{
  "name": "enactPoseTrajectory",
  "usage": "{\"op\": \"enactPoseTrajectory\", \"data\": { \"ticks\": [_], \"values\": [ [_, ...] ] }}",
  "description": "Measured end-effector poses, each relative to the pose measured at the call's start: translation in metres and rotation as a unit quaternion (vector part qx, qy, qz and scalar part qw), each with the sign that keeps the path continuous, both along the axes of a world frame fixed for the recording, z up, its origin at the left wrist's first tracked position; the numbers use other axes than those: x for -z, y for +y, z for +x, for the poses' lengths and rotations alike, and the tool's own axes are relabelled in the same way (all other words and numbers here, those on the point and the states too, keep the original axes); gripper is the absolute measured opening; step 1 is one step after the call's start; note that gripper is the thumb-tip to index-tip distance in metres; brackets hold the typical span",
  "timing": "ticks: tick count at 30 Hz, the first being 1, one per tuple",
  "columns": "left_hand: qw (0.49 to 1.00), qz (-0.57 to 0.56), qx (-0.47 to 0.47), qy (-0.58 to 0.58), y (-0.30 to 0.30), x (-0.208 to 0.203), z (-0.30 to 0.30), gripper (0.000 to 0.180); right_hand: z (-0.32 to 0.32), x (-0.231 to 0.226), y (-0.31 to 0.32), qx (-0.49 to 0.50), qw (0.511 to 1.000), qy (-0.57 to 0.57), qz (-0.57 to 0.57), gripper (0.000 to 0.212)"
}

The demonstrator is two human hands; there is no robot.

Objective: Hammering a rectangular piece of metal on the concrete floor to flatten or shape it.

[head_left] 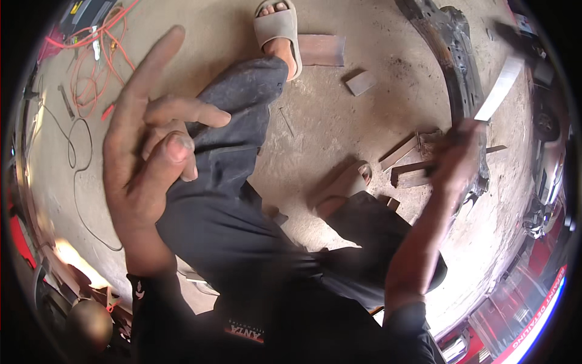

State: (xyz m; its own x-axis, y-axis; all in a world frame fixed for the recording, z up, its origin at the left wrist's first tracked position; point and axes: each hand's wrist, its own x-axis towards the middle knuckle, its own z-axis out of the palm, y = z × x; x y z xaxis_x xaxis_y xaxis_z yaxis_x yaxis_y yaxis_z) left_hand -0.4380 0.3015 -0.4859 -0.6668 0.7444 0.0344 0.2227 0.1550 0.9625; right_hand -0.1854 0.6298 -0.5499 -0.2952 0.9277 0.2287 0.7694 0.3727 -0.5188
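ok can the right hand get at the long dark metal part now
Probably yes: the right hand overlaps the long dark metal part in view, nothing visible between, though the gap is unclear and the hand grips a shiny tool.

Glossy metal tool shaft (501, 90), matt cloth trousers (233, 142)

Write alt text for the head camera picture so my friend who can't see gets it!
A person's right grip holds a pale, blade-like tool in front of a long, dark metal part, while the left grip is empty and loosely open. Dark trousers and sandals show against a dusty floor.
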Motion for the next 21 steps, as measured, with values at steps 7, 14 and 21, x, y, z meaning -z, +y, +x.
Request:
{"op": "enactPoseTrajectory", "data": {
  "ticks": [7,14,21],
  "values": [
    [0.996,0.009,0.082,0.023,0.020,0.012,-0.015,0.087,0.013,0.152,-0.034,-0.097,0.994,0.025,0.041,0.039],
    [0.995,0.019,-0.017,-0.098,-0.022,0.007,0.014,0.072,0.036,0.200,-0.148,-0.121,0.935,-0.191,-0.273,0.052],
    [0.997,0.056,0.015,-0.047,-0.006,0.014,0.006,0.070,-0.040,-0.022,-0.036,-0.036,0.977,0.206,-0.043,0.068]
  ]
}}
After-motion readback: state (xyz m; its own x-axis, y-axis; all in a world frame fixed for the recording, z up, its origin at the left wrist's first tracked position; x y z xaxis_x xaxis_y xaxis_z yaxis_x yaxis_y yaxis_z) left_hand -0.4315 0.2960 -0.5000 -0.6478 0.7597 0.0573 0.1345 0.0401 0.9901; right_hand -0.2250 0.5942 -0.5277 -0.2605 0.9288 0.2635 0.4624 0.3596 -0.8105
